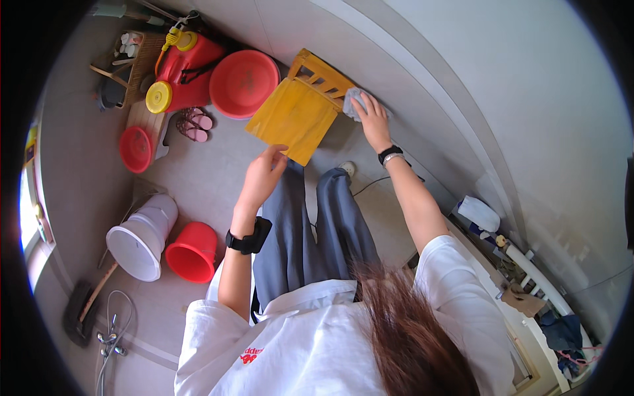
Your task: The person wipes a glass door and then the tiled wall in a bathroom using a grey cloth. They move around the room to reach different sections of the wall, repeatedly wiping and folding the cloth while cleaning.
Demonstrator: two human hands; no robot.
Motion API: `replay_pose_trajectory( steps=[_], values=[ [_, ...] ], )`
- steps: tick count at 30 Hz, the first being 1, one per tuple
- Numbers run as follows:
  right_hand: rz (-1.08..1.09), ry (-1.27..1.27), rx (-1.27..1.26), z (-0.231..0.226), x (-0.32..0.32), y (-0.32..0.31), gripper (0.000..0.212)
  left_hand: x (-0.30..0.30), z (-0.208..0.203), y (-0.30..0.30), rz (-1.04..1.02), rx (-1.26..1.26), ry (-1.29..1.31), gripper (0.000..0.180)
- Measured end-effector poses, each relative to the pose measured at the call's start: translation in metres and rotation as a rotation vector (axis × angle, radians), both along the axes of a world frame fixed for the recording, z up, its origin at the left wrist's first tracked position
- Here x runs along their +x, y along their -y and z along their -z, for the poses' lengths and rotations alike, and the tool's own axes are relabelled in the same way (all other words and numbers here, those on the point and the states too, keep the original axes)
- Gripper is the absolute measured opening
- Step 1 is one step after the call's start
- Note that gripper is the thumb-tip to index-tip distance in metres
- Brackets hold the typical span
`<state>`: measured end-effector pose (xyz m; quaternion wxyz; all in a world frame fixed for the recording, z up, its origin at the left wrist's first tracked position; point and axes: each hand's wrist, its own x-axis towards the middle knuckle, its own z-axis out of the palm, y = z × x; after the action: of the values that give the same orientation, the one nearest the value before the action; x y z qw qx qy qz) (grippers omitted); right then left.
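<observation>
A yellow wooden chair with a slatted backrest stands in front of me near the wall. My right hand presses a crumpled grey cloth against the right end of the backrest, its fingers bent over it. By the front edge of the seat is my left hand, holding nothing, with its fingers loosely bent and a little apart. Whether those fingertips touch the seat, I cannot tell. Both my wrists wear black bands.
Left of the chair are a red basin, a red tank sprayer and pink slippers. Lower left stand a white bucket and a red bucket. A dark cable lies on the floor beside my foot.
</observation>
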<state>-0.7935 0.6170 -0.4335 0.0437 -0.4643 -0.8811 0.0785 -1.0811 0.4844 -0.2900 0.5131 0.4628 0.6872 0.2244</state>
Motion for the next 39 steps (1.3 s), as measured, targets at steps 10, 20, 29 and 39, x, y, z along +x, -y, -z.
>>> replay_pose_trajectory(
  steps=[10, 20, 29, 39],
  values=[
    [0.734, -0.845, -0.649, -0.089, 0.071, 0.065, 0.049, 0.077, -0.077, -0.014, 0.125, 0.113, 0.051, 0.031],
    [0.598, -1.861, -1.227, -0.29, 0.071, 0.116, 0.042, 0.18, -0.148, -0.018, 0.107, 0.101, 0.52, 0.064],
    [0.749, -1.599, -0.804, -0.283, 0.087, 0.124, 0.03, 0.203, -0.177, -0.032, 0.207, 0.193, 0.374, 0.064],
    [0.784, -1.948, -0.857, -0.311, 0.097, 0.115, 0.025, 0.173, -0.179, -0.047, 0.158, 0.136, 0.39, 0.059]
  ],
)
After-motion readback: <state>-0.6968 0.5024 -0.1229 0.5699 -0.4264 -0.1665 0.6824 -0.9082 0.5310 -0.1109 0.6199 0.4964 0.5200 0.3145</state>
